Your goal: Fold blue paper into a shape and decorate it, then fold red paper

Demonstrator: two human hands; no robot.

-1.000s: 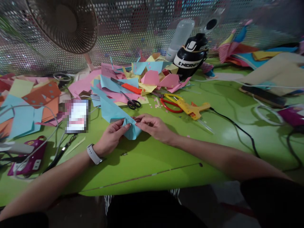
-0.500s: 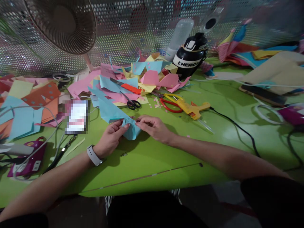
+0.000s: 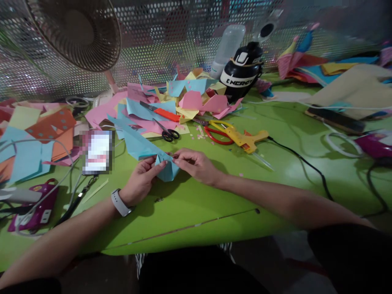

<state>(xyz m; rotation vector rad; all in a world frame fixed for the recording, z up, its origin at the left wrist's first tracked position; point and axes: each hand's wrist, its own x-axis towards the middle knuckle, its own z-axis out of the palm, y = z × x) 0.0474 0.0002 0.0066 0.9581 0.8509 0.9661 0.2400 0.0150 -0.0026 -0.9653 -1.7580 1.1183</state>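
A partly folded sheet of light blue paper [image 3: 139, 143] is held between my two hands over the near middle of the green table. My left hand [image 3: 145, 176] pinches its folded lower part, thumb on the front and fingers behind. Opposite it, my right hand [image 3: 197, 165] pinches the right edge of the fold between thumb and forefinger. The paper's long point slants up and left, toward the scraps. Just beyond the hands lie black-handled scissors [image 3: 170, 134] and an orange-handled cutter [image 3: 163, 114].
Coloured paper scraps [image 3: 196, 100] are heaped at the back, below a fan [image 3: 76, 30] and a black bottle [image 3: 241, 73]. A yellow glue gun [image 3: 248, 141] with a cord lies to the right, by red-handled scissors [image 3: 217, 134]. A phone [image 3: 97, 153] rests at left.
Both hands stay on the blue paper, with a small shift of the fingers at its fold. The whole view has moved slightly.
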